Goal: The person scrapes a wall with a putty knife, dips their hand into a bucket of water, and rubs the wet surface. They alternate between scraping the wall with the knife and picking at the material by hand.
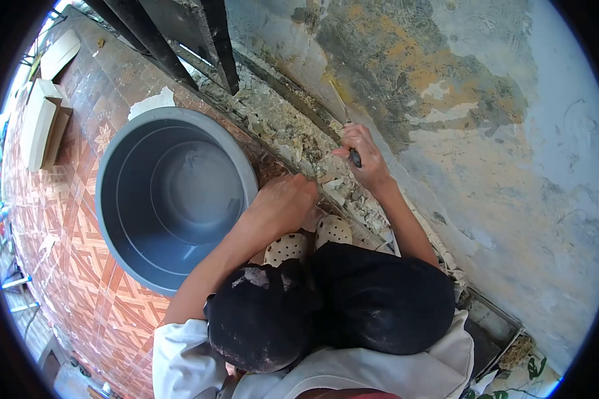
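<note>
My right hand [365, 156] is wrapped round the dark handle of a thin scraper-like tool [339, 101], whose blade points up along the foot of the peeling wall [406, 73]. My left hand [287, 199] hangs over the edge of the rubble strip, its fingers curled; what they hold, if anything, is hidden. Broken plaster and paint flakes [299, 136] lie along the strip between the wall and the tiled floor. A large grey tub [199, 183] stands to the left of my left hand, with little visible inside.
Black metal posts [213, 46] rise at the top, beside the strip. White-and-brown boxes [43, 126] lie on the patterned tile floor [73, 233] at the left. My spotted shoes [333, 229] are below my hands. A metal-framed tray [496, 326] and leaves are at the lower right.
</note>
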Action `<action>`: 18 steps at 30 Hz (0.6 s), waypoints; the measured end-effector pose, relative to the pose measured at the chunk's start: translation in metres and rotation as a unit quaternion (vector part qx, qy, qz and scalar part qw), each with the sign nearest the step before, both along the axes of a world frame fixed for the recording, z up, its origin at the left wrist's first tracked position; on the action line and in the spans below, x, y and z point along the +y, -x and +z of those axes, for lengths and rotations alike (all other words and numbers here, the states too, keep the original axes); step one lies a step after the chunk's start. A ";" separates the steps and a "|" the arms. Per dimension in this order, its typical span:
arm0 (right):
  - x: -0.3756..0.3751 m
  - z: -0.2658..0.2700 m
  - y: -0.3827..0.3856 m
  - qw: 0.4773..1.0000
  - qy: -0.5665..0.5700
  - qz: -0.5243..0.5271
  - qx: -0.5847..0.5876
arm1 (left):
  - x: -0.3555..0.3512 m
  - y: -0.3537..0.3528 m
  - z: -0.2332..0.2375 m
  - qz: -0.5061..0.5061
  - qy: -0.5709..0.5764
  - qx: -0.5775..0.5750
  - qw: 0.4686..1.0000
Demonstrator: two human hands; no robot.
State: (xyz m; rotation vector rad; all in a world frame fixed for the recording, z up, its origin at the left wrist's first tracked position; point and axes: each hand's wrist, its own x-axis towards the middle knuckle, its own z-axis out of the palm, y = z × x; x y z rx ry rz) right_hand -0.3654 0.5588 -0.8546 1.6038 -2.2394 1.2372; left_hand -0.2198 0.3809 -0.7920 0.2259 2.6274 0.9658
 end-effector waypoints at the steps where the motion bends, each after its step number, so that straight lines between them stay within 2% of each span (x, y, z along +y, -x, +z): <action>1: 0.004 0.001 -0.001 1.000 -0.009 -0.005 -0.016 | 0.000 -0.001 0.001 -0.003 0.009 0.001 1.000; 4: 0.005 0.011 -0.004 0.995 -0.027 -0.056 -0.076 | 0.001 0.000 0.003 0.015 0.018 0.005 1.000; 6: -0.005 0.020 -0.007 0.982 0.048 -0.074 -0.168 | 0.006 0.003 -0.004 0.067 0.003 0.006 0.998; 9: -0.019 0.044 -0.019 0.941 0.209 -0.086 -0.252 | 0.007 0.015 -0.011 0.038 -0.040 0.099 0.994; 10: -0.024 0.055 -0.023 0.921 0.269 -0.085 -0.270 | 0.012 0.020 0.001 0.134 -0.208 -0.061 0.967; 11: -0.028 0.065 -0.030 0.921 0.290 -0.078 -0.248 | 0.019 0.026 0.016 0.222 -0.363 -0.217 0.879; 12: -0.031 0.074 -0.037 0.921 0.311 -0.070 -0.226 | 0.022 0.029 0.025 0.294 -0.495 -0.359 0.735; 13: -0.033 0.079 -0.045 0.919 0.331 -0.064 -0.204 | 0.021 0.028 0.022 0.290 -0.587 -0.356 0.667; 15: -0.034 0.081 -0.069 0.905 0.336 -0.058 -0.254 | 0.024 0.027 0.014 0.267 -0.749 -0.337 0.504; 16: -0.033 0.081 -0.076 0.897 0.337 -0.057 -0.280 | 0.025 0.026 0.014 0.285 -0.756 -0.315 0.498; 18: -0.024 0.077 -0.081 0.940 0.227 -0.061 -0.248 | 0.027 0.022 0.015 0.320 -0.769 -0.268 0.483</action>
